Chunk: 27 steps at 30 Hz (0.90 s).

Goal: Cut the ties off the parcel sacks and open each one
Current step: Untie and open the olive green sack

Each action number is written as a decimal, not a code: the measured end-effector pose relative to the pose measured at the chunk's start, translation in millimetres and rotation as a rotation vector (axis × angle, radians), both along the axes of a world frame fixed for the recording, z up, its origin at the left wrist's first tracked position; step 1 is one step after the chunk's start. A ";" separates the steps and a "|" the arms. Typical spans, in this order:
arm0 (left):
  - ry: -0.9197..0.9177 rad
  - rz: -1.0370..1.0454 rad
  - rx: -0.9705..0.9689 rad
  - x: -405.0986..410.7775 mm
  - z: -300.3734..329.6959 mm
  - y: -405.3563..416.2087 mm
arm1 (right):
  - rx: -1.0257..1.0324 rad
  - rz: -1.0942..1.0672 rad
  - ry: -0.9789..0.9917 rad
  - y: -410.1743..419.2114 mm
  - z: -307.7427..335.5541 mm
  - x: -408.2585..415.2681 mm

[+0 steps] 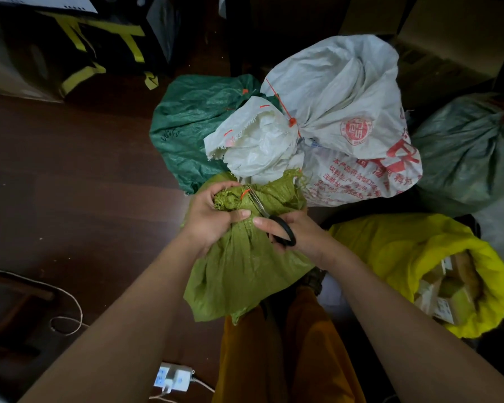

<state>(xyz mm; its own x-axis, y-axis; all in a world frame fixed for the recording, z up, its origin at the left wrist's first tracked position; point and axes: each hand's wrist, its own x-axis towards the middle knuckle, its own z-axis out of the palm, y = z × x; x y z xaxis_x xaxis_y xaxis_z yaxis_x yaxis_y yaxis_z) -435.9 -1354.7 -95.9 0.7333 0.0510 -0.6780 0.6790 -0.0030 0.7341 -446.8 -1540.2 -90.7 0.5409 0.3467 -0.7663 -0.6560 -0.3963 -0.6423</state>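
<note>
Olive sack (245, 257) on the lap, neck bunched and not yet open; it serves as the landmark. Left hand (213, 219) grips the gathered neck, fingers curled round the tuft. Right hand (300, 231) holds the scissors (274, 225) through the black loops, blades reaching up to the orange tie (245, 194) at the neck; whether the blades are closed on it cannot be told. Tie looks uncut, so this sack is mid-step. Right of the olive sack, a yellow sack (405, 251) lies with its mouth open and boxes showing: done, by the look of it. Just beyond the olive sack, a white sack (346, 112) is cinched by an orange tie (292, 121): left to do. Beyond-left, a green sack (192, 120); its closure not clearly seen. Far right, a grey sack (466, 152) with a red tie at its gathered top: also pending. Estimate: one opened, one in hand, at least two remaining.
</note>
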 end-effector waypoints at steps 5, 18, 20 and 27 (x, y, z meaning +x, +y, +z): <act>-0.002 0.017 0.020 -2.2 -4.1 6.4 | -0.004 0.004 0.047 7.7 -3.2 4.0; 0.021 0.063 0.012 -2.4 -2.6 4.8 | -0.032 -0.012 -0.049 -1.2 0.2 -1.7; 0.027 0.050 0.014 -2.7 -3.0 4.5 | -0.032 -0.130 -0.074 -1.8 5.2 2.1; -0.008 -0.115 0.081 -6.6 -1.7 -7.5 | -0.297 -0.398 -0.326 19.7 -4.4 27.9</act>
<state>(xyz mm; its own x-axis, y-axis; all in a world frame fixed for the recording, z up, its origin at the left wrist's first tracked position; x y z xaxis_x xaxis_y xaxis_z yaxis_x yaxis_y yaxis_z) -442.4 -1362.2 -97.6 0.7428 0.0204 -0.6692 0.6649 -0.1399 0.7337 -418.9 -1520.5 -95.1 0.8090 -0.1347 -0.5721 -0.5786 -0.3539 -0.7349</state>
